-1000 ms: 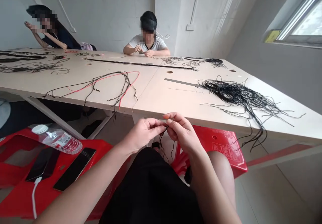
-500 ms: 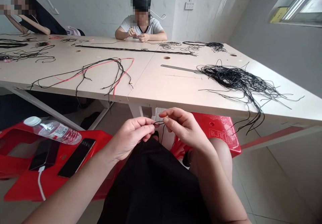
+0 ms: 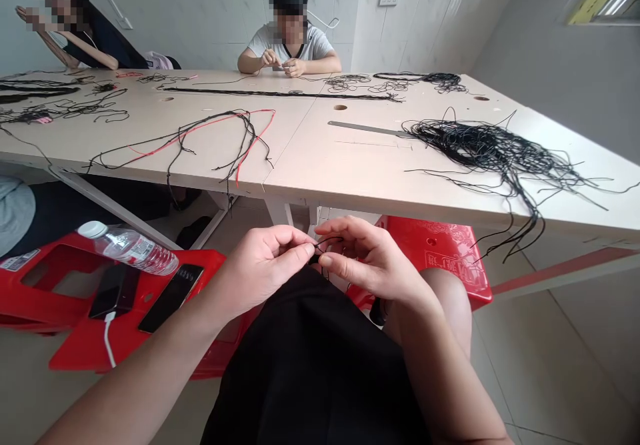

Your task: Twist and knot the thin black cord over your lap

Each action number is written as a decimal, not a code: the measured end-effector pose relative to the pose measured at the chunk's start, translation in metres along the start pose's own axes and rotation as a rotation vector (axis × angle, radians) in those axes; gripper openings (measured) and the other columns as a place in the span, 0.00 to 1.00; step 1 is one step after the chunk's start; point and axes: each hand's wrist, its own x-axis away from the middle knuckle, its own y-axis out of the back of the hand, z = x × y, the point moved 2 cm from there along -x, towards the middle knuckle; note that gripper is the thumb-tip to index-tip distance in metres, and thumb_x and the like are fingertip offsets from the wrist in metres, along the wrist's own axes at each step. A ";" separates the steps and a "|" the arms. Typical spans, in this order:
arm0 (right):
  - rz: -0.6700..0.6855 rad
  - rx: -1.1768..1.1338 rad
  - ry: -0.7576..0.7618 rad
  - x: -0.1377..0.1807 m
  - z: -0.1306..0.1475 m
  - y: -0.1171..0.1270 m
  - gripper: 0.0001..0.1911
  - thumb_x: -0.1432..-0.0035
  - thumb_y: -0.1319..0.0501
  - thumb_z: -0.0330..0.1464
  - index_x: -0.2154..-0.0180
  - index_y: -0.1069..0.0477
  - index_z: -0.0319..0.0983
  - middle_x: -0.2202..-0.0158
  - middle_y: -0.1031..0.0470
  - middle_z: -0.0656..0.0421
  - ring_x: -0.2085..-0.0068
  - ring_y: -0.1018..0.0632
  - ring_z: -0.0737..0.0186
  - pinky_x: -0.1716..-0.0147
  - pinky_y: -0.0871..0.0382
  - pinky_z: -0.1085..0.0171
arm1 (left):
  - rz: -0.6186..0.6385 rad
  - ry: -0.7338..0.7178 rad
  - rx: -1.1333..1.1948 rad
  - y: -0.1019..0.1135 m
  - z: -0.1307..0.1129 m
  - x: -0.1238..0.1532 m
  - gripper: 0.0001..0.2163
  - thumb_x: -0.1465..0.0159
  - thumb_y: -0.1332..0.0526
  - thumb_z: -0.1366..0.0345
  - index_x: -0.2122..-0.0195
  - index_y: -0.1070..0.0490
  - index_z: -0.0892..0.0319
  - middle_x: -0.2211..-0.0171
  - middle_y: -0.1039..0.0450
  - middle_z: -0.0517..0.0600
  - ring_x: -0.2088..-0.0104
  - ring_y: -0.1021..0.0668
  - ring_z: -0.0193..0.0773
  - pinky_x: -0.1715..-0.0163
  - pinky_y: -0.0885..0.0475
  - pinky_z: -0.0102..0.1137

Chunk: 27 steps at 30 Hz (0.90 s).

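Observation:
My left hand [image 3: 270, 255] pinches a thin black cord [image 3: 329, 239] between thumb and index finger, just above my lap. From that pinch the cord makes a small loop that runs into my right hand [image 3: 375, 258]. The right fingers curl around the cord, with the thumb set apart below the index finger. A short end of the cord hangs beneath the fingertips, partly hidden by the right thumb. Both hands are close together, in front of the table [image 3: 295, 158] edge.
On the table lie a big tangle of black cords [image 3: 480, 145], a metal ruler [image 3: 367, 129], and black cords with a red one [image 3: 260, 135]. A red stool [image 3: 65, 351] at left bears a bottle [image 3: 135, 250] and a phone [image 3: 173, 298]. Two people sit across.
My right thumb has moved down from the index finger, and the cord loop between my hands now stands higher. The whole view has shifted slightly.

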 end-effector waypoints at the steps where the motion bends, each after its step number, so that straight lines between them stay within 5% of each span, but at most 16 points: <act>1: -0.010 0.030 0.020 0.000 0.002 -0.001 0.13 0.45 0.39 0.34 0.57 0.31 0.39 0.64 0.26 0.58 0.67 0.26 0.67 0.70 0.32 0.68 | -0.002 -0.005 -0.023 0.000 -0.001 0.001 0.05 0.45 0.40 0.66 0.76 0.26 0.59 0.81 0.31 0.45 0.79 0.31 0.29 0.79 0.36 0.23; 4: -0.084 0.178 0.078 0.001 0.006 -0.004 0.04 0.43 0.42 0.31 0.66 0.29 0.39 0.70 0.25 0.60 0.70 0.26 0.68 0.71 0.33 0.69 | -0.018 -0.015 -0.093 0.000 -0.003 0.003 0.06 0.44 0.40 0.64 0.75 0.26 0.59 0.81 0.31 0.45 0.80 0.31 0.29 0.81 0.37 0.22; 8: -0.177 0.225 0.085 0.001 0.005 -0.005 0.06 0.44 0.41 0.31 0.73 0.31 0.38 0.76 0.28 0.62 0.75 0.30 0.71 0.75 0.37 0.71 | -0.081 -0.074 -0.135 0.001 -0.002 0.004 0.06 0.44 0.40 0.66 0.74 0.26 0.59 0.80 0.29 0.45 0.80 0.31 0.28 0.82 0.37 0.21; 13: -0.191 0.193 0.065 0.000 0.001 -0.006 0.07 0.44 0.41 0.32 0.73 0.32 0.37 0.77 0.30 0.62 0.76 0.31 0.71 0.76 0.38 0.71 | -0.072 -0.143 -0.133 -0.002 0.002 0.000 0.08 0.43 0.39 0.63 0.65 0.24 0.59 0.71 0.24 0.48 0.71 0.24 0.33 0.72 0.30 0.24; 17: -0.155 0.274 0.025 0.007 0.003 0.003 0.05 0.44 0.42 0.31 0.71 0.31 0.37 0.76 0.29 0.61 0.74 0.30 0.70 0.75 0.36 0.71 | -0.077 -0.228 -0.216 -0.003 0.005 -0.007 0.05 0.44 0.39 0.64 0.72 0.25 0.59 0.72 0.25 0.47 0.70 0.25 0.33 0.69 0.31 0.24; 22: -0.261 0.373 -0.147 0.066 -0.001 0.063 0.06 0.45 0.40 0.34 0.70 0.28 0.38 0.75 0.28 0.60 0.75 0.29 0.68 0.76 0.35 0.70 | -0.113 -0.082 0.056 -0.013 0.025 -0.025 0.04 0.48 0.38 0.68 0.79 0.29 0.60 0.81 0.33 0.44 0.79 0.33 0.27 0.79 0.37 0.22; 27: -0.411 0.408 -0.594 0.182 -0.028 0.160 0.13 0.50 0.37 0.42 0.71 0.26 0.39 0.79 0.30 0.60 0.76 0.30 0.66 0.76 0.34 0.67 | 0.038 0.190 0.264 -0.053 0.057 -0.039 0.06 0.52 0.37 0.66 0.80 0.31 0.63 0.84 0.38 0.43 0.81 0.37 0.24 0.82 0.43 0.21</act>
